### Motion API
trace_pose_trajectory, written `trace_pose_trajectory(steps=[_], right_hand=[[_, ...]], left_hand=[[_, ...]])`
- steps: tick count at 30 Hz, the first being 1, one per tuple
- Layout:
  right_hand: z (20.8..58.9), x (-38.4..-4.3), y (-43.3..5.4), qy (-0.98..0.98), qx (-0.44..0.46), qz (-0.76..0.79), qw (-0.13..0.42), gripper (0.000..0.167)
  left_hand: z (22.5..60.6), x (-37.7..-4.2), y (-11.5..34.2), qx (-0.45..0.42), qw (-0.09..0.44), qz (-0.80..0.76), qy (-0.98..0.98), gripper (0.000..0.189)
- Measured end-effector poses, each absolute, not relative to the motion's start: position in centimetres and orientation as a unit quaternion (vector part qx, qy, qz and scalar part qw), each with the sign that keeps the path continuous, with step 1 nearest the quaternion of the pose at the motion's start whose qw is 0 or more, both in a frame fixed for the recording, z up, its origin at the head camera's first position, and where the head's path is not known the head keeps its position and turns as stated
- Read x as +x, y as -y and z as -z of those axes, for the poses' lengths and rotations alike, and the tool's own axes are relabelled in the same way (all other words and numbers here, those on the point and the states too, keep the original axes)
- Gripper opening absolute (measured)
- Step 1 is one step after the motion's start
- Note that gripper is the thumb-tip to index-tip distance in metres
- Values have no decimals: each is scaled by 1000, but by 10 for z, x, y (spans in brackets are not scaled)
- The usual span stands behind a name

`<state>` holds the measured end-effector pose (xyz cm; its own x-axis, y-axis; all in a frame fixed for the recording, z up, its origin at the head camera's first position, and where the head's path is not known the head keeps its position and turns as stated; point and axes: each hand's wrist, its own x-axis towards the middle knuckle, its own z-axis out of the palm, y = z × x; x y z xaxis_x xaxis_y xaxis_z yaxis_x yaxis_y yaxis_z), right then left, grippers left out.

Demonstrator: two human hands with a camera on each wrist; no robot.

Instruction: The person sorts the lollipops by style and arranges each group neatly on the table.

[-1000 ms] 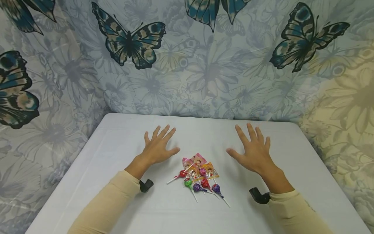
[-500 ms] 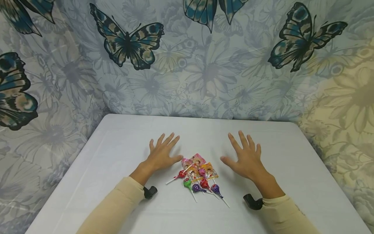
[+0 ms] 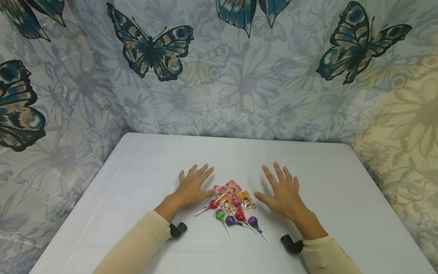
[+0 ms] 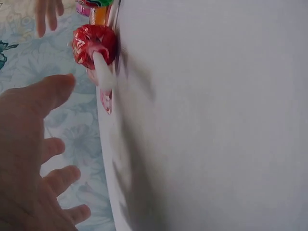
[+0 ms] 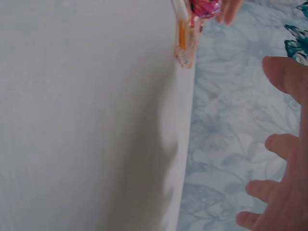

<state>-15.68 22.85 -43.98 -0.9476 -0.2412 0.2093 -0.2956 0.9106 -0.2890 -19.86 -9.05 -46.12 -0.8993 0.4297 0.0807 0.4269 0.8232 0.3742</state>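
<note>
A small heap of wrapped lollipops lies mid-table between both hands. Among them are a red lollipop point(image 3: 213, 204) on the left, a green lollipop point(image 3: 220, 214) in front and a purple lollipop point(image 3: 253, 221) at the right front. Flat pink packets point(image 3: 232, 187) and an orange packet point(image 3: 245, 199) lie at the back of the heap. My left hand point(image 3: 193, 189), fingers spread, is beside the heap's left side, thumb tip close to the red lollipop point(image 4: 94, 45) in the left wrist view. Fingers also spread, my right hand point(image 3: 284, 193) is right of the orange packet. Both hands hold nothing.
The heap lies on a white table point(image 3: 154, 152) with rounded far corners. Butterfly-and-flower patterned cloth point(image 3: 246, 83) hangs behind it and along both sides. A black wrist camera sits under each cuff, one at the left point(image 3: 178, 230) and one at the right point(image 3: 292, 244).
Both hands have drawn inward and nearer to the person, closing in on the heap from either side. The lollipops and packets lie as before.
</note>
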Motion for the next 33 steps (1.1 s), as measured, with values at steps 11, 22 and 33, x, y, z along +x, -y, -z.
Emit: trace_pose_trajectory(steps=[11,22,33], right_hand=[[457,-156,-225,966,180,-171,77,84],[474,-153,-225,933,275,-221,75,69],[477,-151,-225,911,331,-240,57,53]], left_hand=[[471,-193,86,232,47,-222,-946,72],[480,-192,81,242,41,-241,-939,64],[487,-188,84,266,22,-271,-925,63]])
